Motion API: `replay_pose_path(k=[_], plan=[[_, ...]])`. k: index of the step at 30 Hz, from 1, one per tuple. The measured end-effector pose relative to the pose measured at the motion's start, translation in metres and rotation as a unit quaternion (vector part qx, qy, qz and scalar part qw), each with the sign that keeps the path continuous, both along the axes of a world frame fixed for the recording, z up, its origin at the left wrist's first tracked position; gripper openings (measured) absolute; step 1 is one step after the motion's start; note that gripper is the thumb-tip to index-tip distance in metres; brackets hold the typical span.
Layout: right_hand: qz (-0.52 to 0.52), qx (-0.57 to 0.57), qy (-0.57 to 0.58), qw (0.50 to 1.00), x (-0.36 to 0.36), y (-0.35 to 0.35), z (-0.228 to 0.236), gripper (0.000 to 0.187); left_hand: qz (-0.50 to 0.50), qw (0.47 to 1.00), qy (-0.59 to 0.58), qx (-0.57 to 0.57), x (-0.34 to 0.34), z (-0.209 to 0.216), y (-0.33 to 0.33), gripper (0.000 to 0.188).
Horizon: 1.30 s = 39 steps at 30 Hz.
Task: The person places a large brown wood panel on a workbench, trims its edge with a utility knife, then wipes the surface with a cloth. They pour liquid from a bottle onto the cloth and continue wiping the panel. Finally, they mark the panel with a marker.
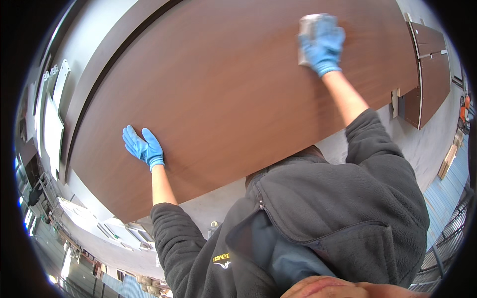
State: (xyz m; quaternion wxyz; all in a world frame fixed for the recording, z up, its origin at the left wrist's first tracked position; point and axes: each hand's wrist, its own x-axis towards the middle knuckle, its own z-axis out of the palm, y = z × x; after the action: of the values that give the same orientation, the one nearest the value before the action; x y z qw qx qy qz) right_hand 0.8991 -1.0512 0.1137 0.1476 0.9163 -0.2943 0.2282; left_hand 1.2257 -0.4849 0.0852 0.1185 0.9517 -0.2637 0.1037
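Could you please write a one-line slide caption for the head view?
Gloved left hand rests flat on a brown panel while the gloved right hand presses a pale pad against it.

I see a grey concrete floor (437, 144), brown cabinet panels (431, 74) stacked right of my grip, white panels (52, 129) far left, daylight through windows (30, 223) lower left
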Motion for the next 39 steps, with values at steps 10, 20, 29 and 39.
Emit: replay_pose_path(k=[10,20,29,39], plan=[[0.517,0.197,0.079,0.829,0.037,0.398,0.053,0.047,0.013,1.0,-0.003,-0.009,0.006,-0.006,0.001,0.069],[0.02,0.067,0.006,0.998,-0.167,0.166,0.033,0.071,-0.016,0.996,-0.019,-0.087,-0.079,0.025,0.074,0.073],[0.278,0.291,0.013,0.916,-0.083,0.374,0.033,0.052,0.307,0.945,0.095,-0.057,-0.271,0.019,0.19,0.092],[0.149,0.223,0.123,0.955,-0.127,0.296,0.047,0.069,0.453,0.791,0.283,-0.3,-0.274,-0.001,0.188,0.105]])
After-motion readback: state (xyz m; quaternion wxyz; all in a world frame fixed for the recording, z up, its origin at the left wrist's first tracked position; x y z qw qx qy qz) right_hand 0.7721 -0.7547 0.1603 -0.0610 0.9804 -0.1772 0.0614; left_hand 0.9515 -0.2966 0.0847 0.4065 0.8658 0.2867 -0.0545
